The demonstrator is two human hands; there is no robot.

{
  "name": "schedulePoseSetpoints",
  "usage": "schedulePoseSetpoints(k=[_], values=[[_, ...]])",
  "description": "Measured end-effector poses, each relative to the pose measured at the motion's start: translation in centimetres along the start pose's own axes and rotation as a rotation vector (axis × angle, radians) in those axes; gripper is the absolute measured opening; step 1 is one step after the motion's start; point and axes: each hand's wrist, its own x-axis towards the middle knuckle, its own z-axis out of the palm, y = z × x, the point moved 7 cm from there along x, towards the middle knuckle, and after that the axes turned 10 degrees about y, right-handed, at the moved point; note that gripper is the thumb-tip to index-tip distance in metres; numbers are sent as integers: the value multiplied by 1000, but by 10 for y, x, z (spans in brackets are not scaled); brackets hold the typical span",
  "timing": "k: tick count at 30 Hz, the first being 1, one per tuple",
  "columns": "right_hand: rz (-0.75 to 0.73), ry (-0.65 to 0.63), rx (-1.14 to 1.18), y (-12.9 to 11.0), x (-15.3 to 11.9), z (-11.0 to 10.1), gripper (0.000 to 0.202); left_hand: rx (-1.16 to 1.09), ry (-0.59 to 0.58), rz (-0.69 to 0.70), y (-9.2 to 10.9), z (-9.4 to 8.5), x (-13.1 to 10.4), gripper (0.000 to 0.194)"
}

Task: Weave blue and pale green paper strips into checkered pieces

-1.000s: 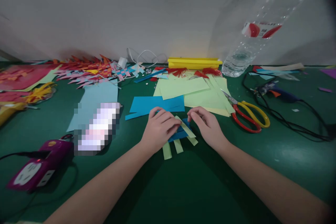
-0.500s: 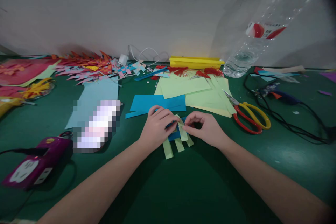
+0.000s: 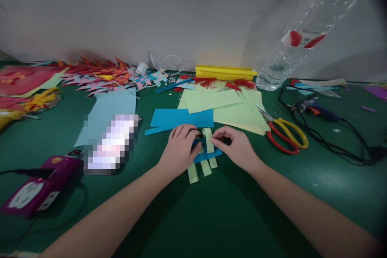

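Nearer you than the blue sheet [image 3: 175, 117] lies one paper weave [image 3: 217, 153], three pale green tails [image 3: 206, 168] showing. Your right hand [image 3: 211, 140] pinches one curled green strip [image 3: 209, 144] narrowly; it hangs straighter than before. Your left hand [image 3: 180, 149] covers the weave's left side, grip unclear. Beyond the sheet, rightward, one bottle [image 3: 276, 70] holds some clear liquid [image 3: 277, 70].

We can read no words, numbers or brands. The small print on the red-and-white label [image 3: 304, 39] of the plastic bottle [image 3: 279, 66], upper right of the frame, is too blurred for us, and the phone screen [image 3: 113, 145], left of centre, is pixelated.
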Motion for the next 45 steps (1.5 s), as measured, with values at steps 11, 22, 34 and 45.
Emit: schedulePoseSetpoints(k=[11, 22, 34, 45], values=[[-7, 40, -80, 0, -1, -4, 16, -80, -23, 83, 8, 0, 3, 15], [-15, 40, 39, 3, -2, -2, 16, -113, -36, 138, 12, 2, 1, 13], [-23, 56, 10, 2, -1, -3, 16, -53, 85, 189, 23, -14, 0, 10], [-2, 97, 42, 6, 0, -5, 16, -68, -74, 197, 21, 3, -4, 18]])
